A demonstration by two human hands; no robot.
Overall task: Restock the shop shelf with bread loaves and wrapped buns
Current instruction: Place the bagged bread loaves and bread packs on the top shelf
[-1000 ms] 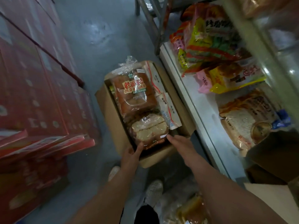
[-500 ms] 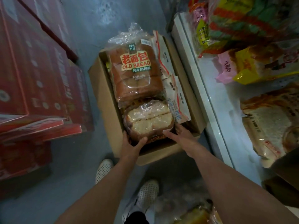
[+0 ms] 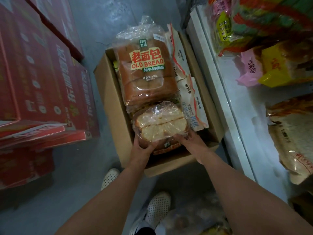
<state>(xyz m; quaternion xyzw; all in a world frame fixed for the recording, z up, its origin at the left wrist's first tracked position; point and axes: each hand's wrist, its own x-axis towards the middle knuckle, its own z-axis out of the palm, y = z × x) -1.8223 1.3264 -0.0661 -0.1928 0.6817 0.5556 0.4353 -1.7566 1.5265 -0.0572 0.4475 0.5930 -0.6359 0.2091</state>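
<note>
We have both hands down in the cardboard box [image 3: 108,92] on the floor, closing on the bagged loaf [image 3: 160,123] that stands on end at the near end of it, cut face turned up toward us. Our left hand [image 3: 141,147] has its thumb curled over the loaf's near-left corner, fingers under the plastic; our right hand [image 3: 191,141] presses its fingers against the near-right side, the tips lost beneath the bag, so how far they wrap we cannot tell. The loaf's long axis runs down into the box, so the lift we judge to come is straight up — not a slide toward us. Just beyond it lies the flat "OLD BREAD" pack [image 3: 147,72], its near edge touching the loaf's bag, and white wrapped buns [image 3: 191,102] crowd the right wall, just beside our right fingers. The shelf [image 3: 225,92] runs along the right of the box, so the right hand is the nearer one for the carry across. We would guess the loose plastic may snag on the neighbouring pack as the loaf rises.
</note>
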